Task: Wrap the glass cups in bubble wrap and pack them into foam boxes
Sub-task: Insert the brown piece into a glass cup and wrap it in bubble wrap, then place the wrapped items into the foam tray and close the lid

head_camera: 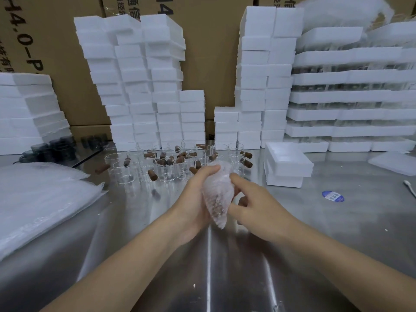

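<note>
A cup bundled in bubble wrap (pixel 217 194) is held above the steel table (pixel 315 221) between both hands. My left hand (pixel 193 199) grips its left side, thumb over the top. My right hand (pixel 254 203) pinches the wrap on the right side with curled fingers. A brown handle shows faintly through the wrap. Behind the hands stand several clear glass cups with brown wooden handles (pixel 171 163). An open foam box (pixel 288 163) sits on another to the right of them. A pile of bubble wrap sheets (pixel 40 199) lies at the left.
Tall stacks of white foam boxes (pixel 144 86) line the back, with cardboard cartons (pixel 213 52) behind. Foam trays of glassware (pixel 351 97) are stacked at the right. Dark glass cups (pixel 54 149) stand at the far left. A blue sticker (pixel 333 196) and a loose foam lid (pixel 394 163) lie at the right.
</note>
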Demonstrator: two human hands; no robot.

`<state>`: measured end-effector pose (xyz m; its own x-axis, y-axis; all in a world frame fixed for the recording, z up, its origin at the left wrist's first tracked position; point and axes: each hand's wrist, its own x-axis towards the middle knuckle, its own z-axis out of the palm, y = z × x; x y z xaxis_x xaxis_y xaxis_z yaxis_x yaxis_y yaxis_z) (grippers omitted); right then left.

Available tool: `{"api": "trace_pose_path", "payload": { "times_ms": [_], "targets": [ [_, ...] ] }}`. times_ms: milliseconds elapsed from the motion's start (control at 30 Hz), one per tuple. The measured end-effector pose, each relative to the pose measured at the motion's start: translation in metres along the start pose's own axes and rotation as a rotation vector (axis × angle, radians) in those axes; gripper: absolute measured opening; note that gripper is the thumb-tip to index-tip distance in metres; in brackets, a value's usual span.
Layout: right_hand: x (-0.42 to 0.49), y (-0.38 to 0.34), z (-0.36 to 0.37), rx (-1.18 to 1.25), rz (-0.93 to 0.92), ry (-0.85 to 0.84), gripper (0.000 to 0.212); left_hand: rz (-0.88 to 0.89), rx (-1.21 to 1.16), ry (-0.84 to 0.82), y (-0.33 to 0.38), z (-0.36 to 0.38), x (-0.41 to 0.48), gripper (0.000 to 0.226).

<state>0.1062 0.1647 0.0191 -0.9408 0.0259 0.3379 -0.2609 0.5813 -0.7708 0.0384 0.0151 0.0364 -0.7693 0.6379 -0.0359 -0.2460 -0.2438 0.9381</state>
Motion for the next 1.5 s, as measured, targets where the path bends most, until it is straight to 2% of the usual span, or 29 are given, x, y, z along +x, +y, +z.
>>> {"api": "trace_pose_path", "payload": {
  "times_ms": [100, 200, 267, 300, 367, 433, 567, 667, 800, 933, 1000, 1067, 1167, 1233, 1367, 1500],
  "targets": [
    [0.006, 0.005, -0.006, 0.069, 0.038, 0.023, 0.038, -0.029, 0.138, -0.046, 0.002, -0.005, 0.004, 0.043],
    [0.013, 0.01, -0.014, 0.152, 0.028, 0.073, 0.045, -0.03, 0.202, 0.038, 0.002, -0.009, 0.006, 0.066],
    [0.016, 0.013, -0.023, 0.136, 0.027, 0.164, 0.045, 0.0, 0.164, 0.076, 0.002, -0.014, 0.008, 0.071],
    [0.018, 0.017, -0.029, 0.05, 0.016, 0.235, 0.043, 0.018, 0.154, 0.089, 0.003, -0.016, 0.008, 0.071],
    [0.019, 0.027, -0.046, -0.294, -0.013, 0.36, 0.039, 0.048, 0.152, 0.103, 0.003, -0.02, 0.009, 0.076],
    [0.021, 0.041, -0.063, -0.605, 0.017, 0.428, 0.044, 0.053, 0.142, 0.115, 0.003, -0.022, 0.011, 0.083],
    [0.025, 0.068, -0.089, -0.687, 0.255, 0.45, 0.05, 0.071, 0.104, 0.081, 0.007, -0.021, 0.008, 0.064],
    [0.025, 0.078, -0.096, -0.805, 0.311, 0.401, 0.044, 0.103, 0.092, 0.124, 0.009, -0.02, 0.007, 0.052],
    [0.024, 0.069, -0.095, -0.785, 0.279, 0.478, 0.035, 0.159, 0.029, 0.213, 0.017, -0.02, 0.006, 0.066],
    [0.02, 0.047, -0.087, -0.619, 0.068, 0.543, 0.021, 0.365, 0.016, 0.325, 0.025, -0.022, 0.004, 0.072],
    [0.017, 0.038, -0.084, -0.601, -0.027, 0.48, 0.02, 0.487, 0.036, 0.409, 0.027, -0.026, 0.005, 0.075],
    [0.015, 0.035, -0.08, -0.65, -0.073, 0.348, 0.025, 0.557, 0.036, 0.456, 0.031, -0.029, 0.005, 0.073],
    [0.014, 0.036, -0.075, -0.742, -0.09, 0.119, 0.045, 0.594, 0.064, 0.499, 0.037, -0.035, 0.005, 0.068],
    [0.014, 0.037, -0.07, -0.768, -0.079, 0.003, 0.055, 0.566, 0.099, 0.46, 0.037, -0.038, 0.007, 0.065],
    [0.014, 0.043, -0.065, -0.722, -0.073, -0.094, 0.053, 0.502, 0.325, 0.375, 0.028, -0.039, 0.012, 0.069],
    [0.014, 0.045, -0.063, -0.692, -0.077, -0.108, 0.049, 0.49, 0.599, 0.3, 0.01, -0.041, 0.022, 0.067]
  ]
}}
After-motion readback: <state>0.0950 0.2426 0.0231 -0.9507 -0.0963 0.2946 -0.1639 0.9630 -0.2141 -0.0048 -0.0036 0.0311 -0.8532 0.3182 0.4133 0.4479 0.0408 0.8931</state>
